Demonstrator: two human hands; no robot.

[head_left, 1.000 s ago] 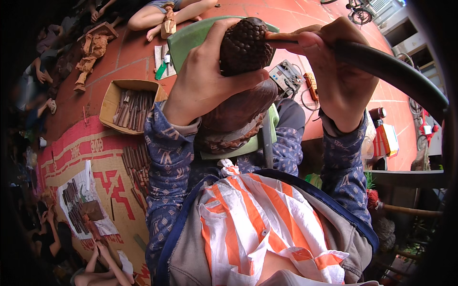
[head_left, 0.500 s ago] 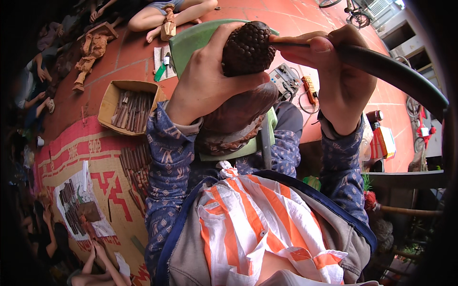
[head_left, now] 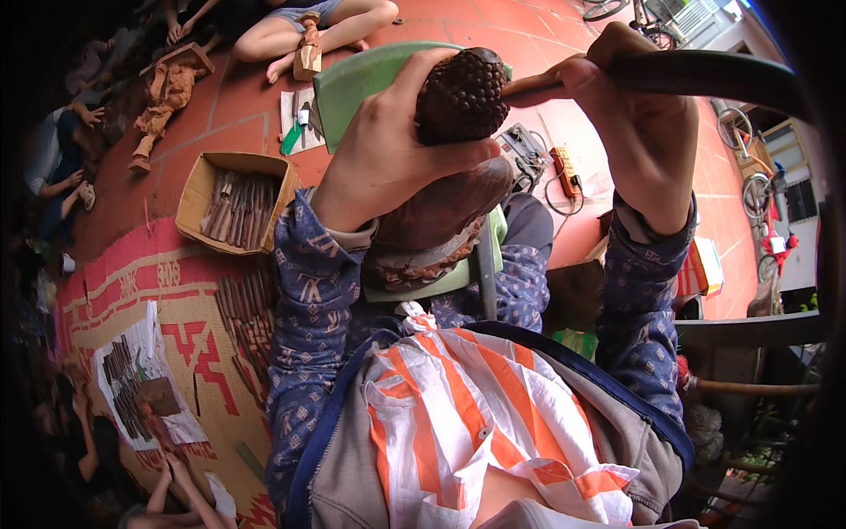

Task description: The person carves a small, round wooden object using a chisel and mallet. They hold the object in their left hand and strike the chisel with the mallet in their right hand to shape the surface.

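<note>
My left hand (head_left: 379,150) is wrapped round the top of a dark brown carved wooden statue (head_left: 463,97). Rows of small round knobs cover the statue's crown, and its smoother brown body (head_left: 436,207) leans down toward my lap. On the other side, my right hand (head_left: 639,123) grips a tool with a thick, black, curved shaft (head_left: 714,75). Its narrow front end points at the right side of the knobbed crown, close against it. My fingers partly hide that end, so its exact shape and contact cannot be made out.
A green plastic chair (head_left: 348,93) stands behind the statue. To the left are a cardboard box (head_left: 196,212) of chisels, more tools (head_left: 251,322) on a patterned mat, and a reddish carved figure (head_left: 167,97). An orange power strip (head_left: 565,169) lies right. Other people sit along the left.
My right hand and forearm have shifted slightly right, and the black shaft has swung upward at its far end. My left hand still holds the statue in nearly the same place.
</note>
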